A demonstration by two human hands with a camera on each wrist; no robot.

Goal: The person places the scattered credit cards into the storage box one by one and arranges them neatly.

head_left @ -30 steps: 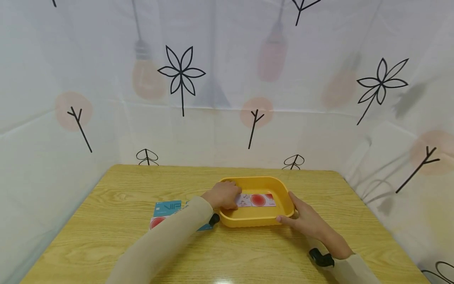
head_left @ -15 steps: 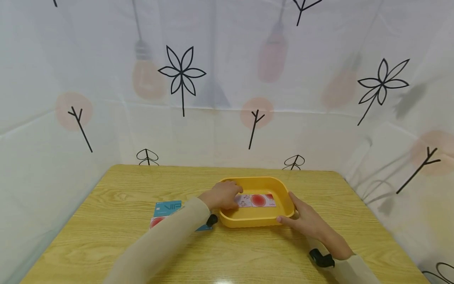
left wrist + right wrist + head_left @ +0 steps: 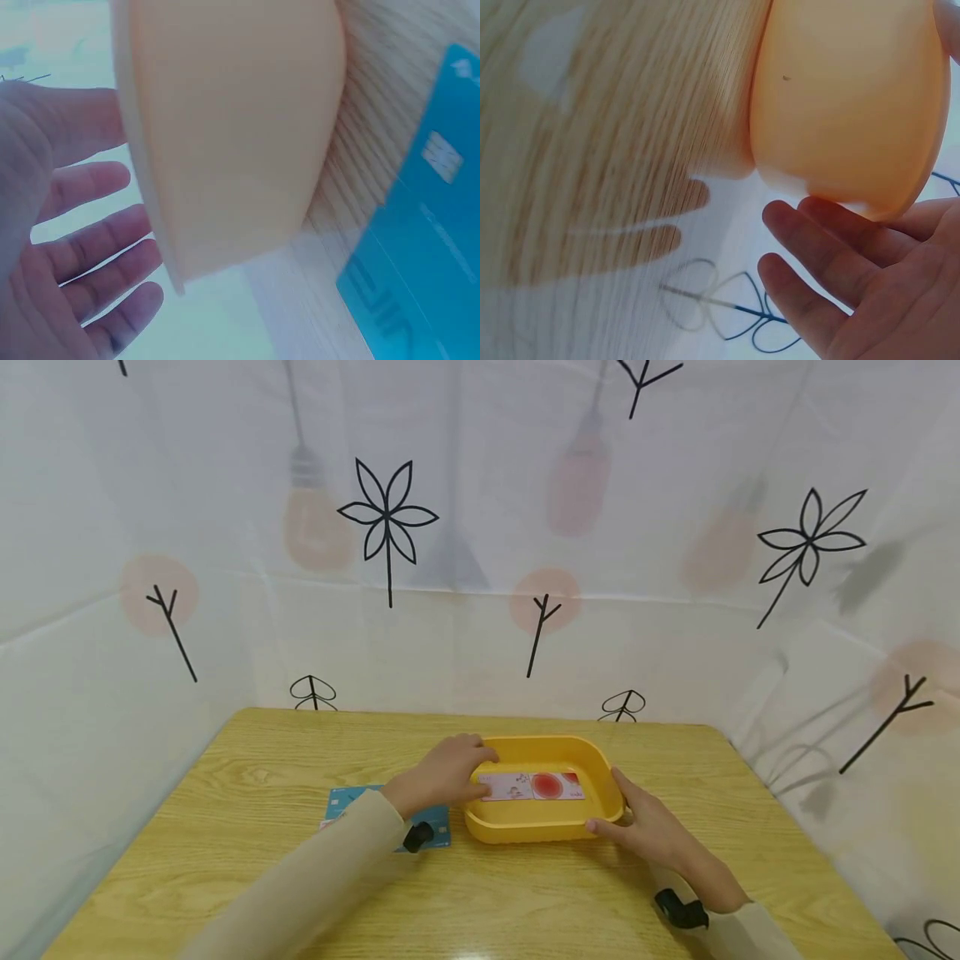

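Note:
A yellow plastic tray (image 3: 517, 833) with rounded corners sits on the wooden table. On its floor lie two pinkish-white cards side by side: a left card (image 3: 506, 787) with small figures and a right card (image 3: 557, 786) with a large red circle. My left hand (image 3: 446, 772) is over the tray's left rim, fingers spread and holding nothing; the left wrist view has its fingertips right by the rim. My right hand (image 3: 652, 827) holds the tray's right end, thumb at the front rim and index finger along the side, with the other fingers extended.
Left of the tray, partly under my left forearm, lie blue cards (image 3: 438, 827); the left wrist view shows a blue card (image 3: 420, 225) with a chip and large lettering. Behind the table (image 3: 525, 902) hangs a white curtain (image 3: 465, 652) with plant drawings.
My left hand has drawn back leftward and up from inside the tray to its left rim, uncovering the left card. The right hand and tray have stayed in place.

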